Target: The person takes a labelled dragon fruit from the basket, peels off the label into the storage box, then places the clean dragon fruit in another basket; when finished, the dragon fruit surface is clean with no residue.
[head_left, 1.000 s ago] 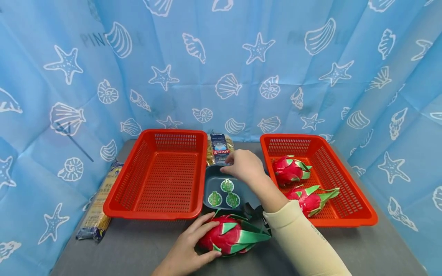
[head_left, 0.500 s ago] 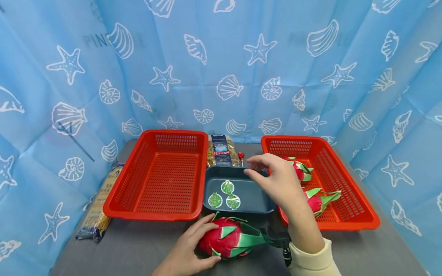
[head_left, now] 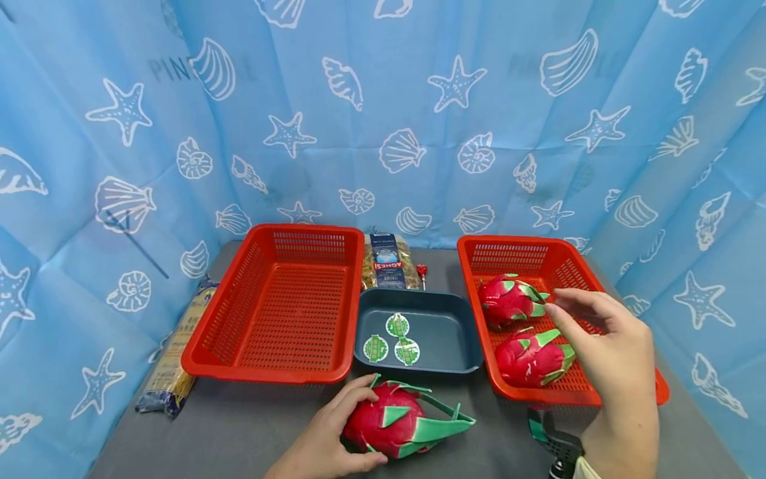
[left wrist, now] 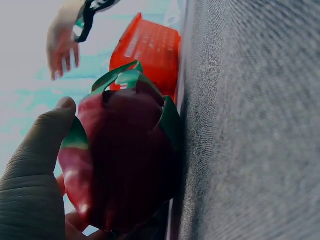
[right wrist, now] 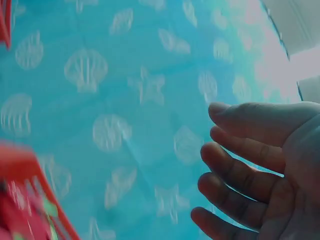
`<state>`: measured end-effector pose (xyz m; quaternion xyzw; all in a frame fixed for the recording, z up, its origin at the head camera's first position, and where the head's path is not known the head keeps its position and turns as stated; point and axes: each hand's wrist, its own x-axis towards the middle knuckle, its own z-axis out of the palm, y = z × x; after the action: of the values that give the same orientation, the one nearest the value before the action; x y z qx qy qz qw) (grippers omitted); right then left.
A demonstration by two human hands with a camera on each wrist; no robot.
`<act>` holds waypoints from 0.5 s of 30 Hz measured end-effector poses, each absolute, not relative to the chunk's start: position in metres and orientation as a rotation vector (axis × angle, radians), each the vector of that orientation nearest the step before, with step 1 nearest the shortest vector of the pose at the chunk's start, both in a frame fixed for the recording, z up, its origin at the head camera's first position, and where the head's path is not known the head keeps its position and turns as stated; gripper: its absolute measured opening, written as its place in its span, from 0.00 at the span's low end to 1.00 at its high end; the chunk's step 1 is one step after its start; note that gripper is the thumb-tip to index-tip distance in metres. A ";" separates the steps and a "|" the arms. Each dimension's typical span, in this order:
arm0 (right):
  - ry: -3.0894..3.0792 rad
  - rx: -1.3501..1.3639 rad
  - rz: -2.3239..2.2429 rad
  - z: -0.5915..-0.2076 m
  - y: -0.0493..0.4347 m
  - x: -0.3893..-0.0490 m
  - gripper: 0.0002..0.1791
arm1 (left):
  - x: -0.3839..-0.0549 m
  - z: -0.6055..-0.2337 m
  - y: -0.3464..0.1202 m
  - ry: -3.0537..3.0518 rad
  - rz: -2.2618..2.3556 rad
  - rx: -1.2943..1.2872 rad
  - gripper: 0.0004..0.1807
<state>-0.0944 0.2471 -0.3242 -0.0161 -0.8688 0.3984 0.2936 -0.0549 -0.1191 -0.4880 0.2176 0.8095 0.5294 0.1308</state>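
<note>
My left hand (head_left: 338,429) grips a pink dragon fruit (head_left: 391,419) with green leaf tips, lying on its side on the grey table; it looks like an imitation one. In the left wrist view the thumb (left wrist: 45,140) lies along the near side of this dragon fruit (left wrist: 125,155). My right hand (head_left: 616,352) hovers over the right side of the right red basket (head_left: 509,392), holding nothing. Two more dragon fruits lie in that basket, one at the back (head_left: 509,301) and one in front (head_left: 529,359). The right wrist view shows the right fingers (right wrist: 240,167) loosely bent, apart from the thumb.
Another red basket (head_left: 353,306) stands on the left. Between the baskets sits a dark tray (head_left: 443,332) with round green stickers (head_left: 397,325). Behind it are a pasta bag (head_left: 389,263) and a red lollipop (head_left: 421,271). A spaghetti pack (head_left: 173,359) lies at far left.
My right hand has moved from above the dark tray rightward to over the right basket, uncovering the tray and lollipop. The left hand keeps its grip on the dragon fruit.
</note>
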 end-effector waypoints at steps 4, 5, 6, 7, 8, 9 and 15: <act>-2.291 -0.199 1.110 -0.331 0.278 -0.093 0.17 | -0.056 -0.489 -0.118 2.375 1.544 0.641 0.36; -2.286 -0.252 1.121 -0.332 0.287 -0.092 0.18 | -0.056 -0.489 -0.118 2.382 1.543 0.650 0.37; -2.282 -0.309 1.133 -0.334 0.295 -0.091 0.18 | -0.056 -0.490 -0.118 2.386 1.542 0.661 0.37; -2.283 -0.371 1.144 -0.336 0.305 -0.090 0.19 | -0.056 -0.490 -0.118 2.390 1.540 0.672 0.38; -2.293 -0.426 1.145 -0.339 0.314 -0.089 0.19 | -0.056 -0.490 -0.118 2.394 1.538 0.683 0.38; -2.315 -0.481 1.130 -0.343 0.323 -0.088 0.20 | -0.056 -0.490 -0.118 2.400 1.536 0.700 0.39; -2.437 -0.740 1.100 -0.367 0.370 -0.087 0.27 | -0.054 -0.491 -0.118 2.479 1.543 0.813 0.39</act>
<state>-0.0868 0.3702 -0.3673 -0.2622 -0.8636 0.3900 0.1825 -0.0537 -0.1183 -0.4909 0.2677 0.8166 0.5083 0.0552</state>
